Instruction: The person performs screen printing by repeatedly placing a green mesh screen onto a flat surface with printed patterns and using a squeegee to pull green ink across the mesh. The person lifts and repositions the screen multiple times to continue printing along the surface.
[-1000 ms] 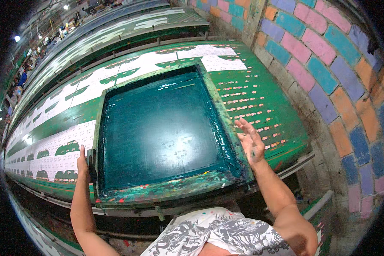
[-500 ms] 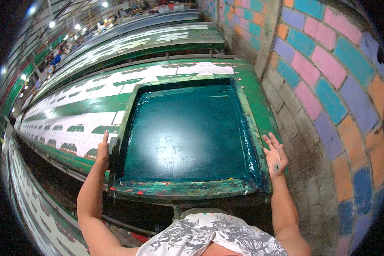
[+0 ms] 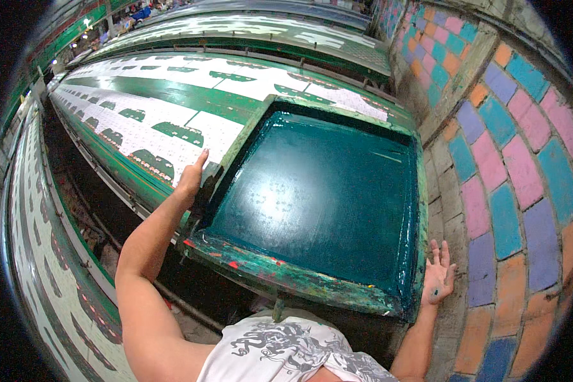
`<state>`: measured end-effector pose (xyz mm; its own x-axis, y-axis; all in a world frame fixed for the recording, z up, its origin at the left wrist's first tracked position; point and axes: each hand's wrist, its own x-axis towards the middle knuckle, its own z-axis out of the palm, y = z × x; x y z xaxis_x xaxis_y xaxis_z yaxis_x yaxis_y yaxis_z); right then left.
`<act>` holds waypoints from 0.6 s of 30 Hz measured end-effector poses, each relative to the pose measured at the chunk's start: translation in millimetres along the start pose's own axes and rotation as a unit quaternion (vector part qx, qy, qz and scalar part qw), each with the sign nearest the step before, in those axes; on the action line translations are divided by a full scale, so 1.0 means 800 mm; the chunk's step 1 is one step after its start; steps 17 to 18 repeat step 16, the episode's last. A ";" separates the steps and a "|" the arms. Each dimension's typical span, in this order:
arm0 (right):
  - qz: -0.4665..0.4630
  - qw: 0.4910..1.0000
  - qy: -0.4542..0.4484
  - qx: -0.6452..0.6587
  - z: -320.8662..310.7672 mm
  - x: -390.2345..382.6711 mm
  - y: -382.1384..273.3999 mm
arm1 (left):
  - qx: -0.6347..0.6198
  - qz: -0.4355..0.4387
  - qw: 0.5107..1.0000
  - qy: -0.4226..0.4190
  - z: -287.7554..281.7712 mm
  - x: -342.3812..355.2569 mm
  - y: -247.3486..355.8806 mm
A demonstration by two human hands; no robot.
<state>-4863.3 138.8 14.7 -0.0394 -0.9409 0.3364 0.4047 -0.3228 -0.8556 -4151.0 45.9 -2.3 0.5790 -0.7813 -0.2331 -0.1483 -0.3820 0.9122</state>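
Observation:
In front of me lies a large wooden screen-printing frame [image 3: 280, 274], tilted in view. Dark teal-green ink coats its mesh [image 3: 318, 197], with thick wet streaks along the sides. My left hand [image 3: 191, 179] is at the frame's left side, next to a dark block [image 3: 211, 178]. It shows edge-on with a digit stretched out; its other fingers are partly hidden. Beside the near right corner is my right hand [image 3: 438, 280], its fingers spread and a dark mark on it. Whether it touches the frame I cannot tell.
The frame rests over a long green printing table [image 3: 172, 92] bearing white printed fabric [image 3: 226, 130] with green shapes. Another long table [image 3: 51, 274] runs at the left, across a dark gap. More tables stand beyond. A painted block wall [image 3: 509, 159] rises close on the right.
The view has turned, so the frame and wall sit farther right and the frame looks tilted. Both hands stay beside the frame; the right hand's fingers look more spread.

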 end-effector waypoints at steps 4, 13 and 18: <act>-0.013 0.998 -0.024 0.052 -0.021 -0.001 0.004 | -0.056 -0.026 0.997 -0.054 0.004 0.009 0.002; 0.001 0.998 -0.048 0.050 -0.239 0.012 -0.098 | -0.026 -0.021 0.999 -0.024 0.143 -0.173 0.039; 0.022 0.996 -0.070 0.056 -0.279 0.016 -0.116 | -0.056 -0.005 0.998 -0.029 0.158 -0.208 0.033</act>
